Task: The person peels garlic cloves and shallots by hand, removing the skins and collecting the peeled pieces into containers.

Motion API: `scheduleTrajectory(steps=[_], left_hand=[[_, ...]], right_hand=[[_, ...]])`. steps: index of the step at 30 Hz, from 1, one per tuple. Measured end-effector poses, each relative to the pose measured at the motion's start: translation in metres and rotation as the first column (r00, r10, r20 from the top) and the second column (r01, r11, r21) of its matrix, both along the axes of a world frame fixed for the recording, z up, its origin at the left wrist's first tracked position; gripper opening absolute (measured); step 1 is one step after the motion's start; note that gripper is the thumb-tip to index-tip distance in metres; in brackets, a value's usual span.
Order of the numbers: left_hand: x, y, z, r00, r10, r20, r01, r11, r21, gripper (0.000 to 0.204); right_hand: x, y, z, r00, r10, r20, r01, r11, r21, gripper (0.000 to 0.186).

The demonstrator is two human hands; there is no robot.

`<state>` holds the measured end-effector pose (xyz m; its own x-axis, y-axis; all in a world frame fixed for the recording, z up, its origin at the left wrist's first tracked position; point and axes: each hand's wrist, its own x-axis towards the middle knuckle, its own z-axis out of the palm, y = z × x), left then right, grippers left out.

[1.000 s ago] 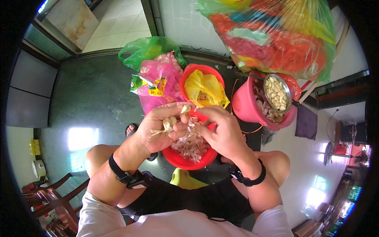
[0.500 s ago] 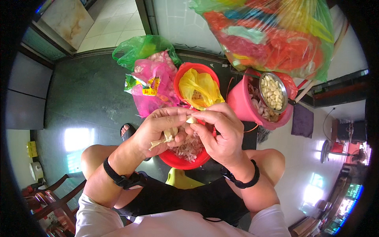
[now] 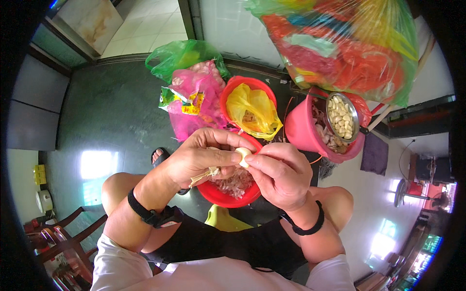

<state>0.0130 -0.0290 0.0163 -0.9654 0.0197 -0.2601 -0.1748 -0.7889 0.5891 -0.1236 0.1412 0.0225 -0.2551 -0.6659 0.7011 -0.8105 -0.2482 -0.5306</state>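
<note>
A pale, peeled-looking garlic clove (image 3: 243, 156) is pinched between both hands above a red basin (image 3: 224, 202) of papery garlic skins (image 3: 235, 184). My left hand (image 3: 201, 154) has its thumb and fingers closed on the clove's left side. Tucked in that same palm is a piece of garlic head with a dry stem (image 3: 205, 176), mostly hidden by the fingers. From the other side, my right hand (image 3: 282, 172) presses thumb and fingertips against the clove. Its remaining fingers are curled in.
Beyond the basin stands a red bucket (image 3: 224, 99) lined with a yellow bag (image 3: 252, 109). Pink and green bags (image 3: 187, 77) of garlic lie left of it. At right, a metal bowl of peeled cloves (image 3: 341, 116) rests on a pink bucket (image 3: 300, 127). A large bag (image 3: 340, 48) looms behind.
The clove has turned and shows more of its pale surface. My right hand has shifted slightly right and down. The whole view has swung a little.
</note>
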Motion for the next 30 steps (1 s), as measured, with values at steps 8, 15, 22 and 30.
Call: scheduleTrajectory(steps=[8,15,22,30], left_hand=[[0.001,-0.001,0.002,1.000,-0.027,0.012,0.026,1.000,0.017,0.029],[0.000,0.001,0.011,0.999,-0.012,0.053,0.015,0.998,-0.054,0.027],[0.000,0.003,0.017,0.993,0.015,0.121,-0.005,0.996,-0.084,0.029],[0.002,-0.001,0.009,0.995,-0.029,0.096,0.031,0.999,-0.016,0.031]], right_hand=[[-0.002,0.002,-0.002,0.999,0.028,-0.039,-0.027,1.000,0.006,0.034],[0.001,0.001,0.001,1.000,0.004,0.001,-0.004,1.000,0.012,0.032],[-0.001,0.005,0.001,0.999,0.044,-0.018,-0.044,0.999,0.000,0.032],[0.002,0.002,0.001,0.999,0.043,-0.019,-0.043,0.999,-0.011,0.030]])
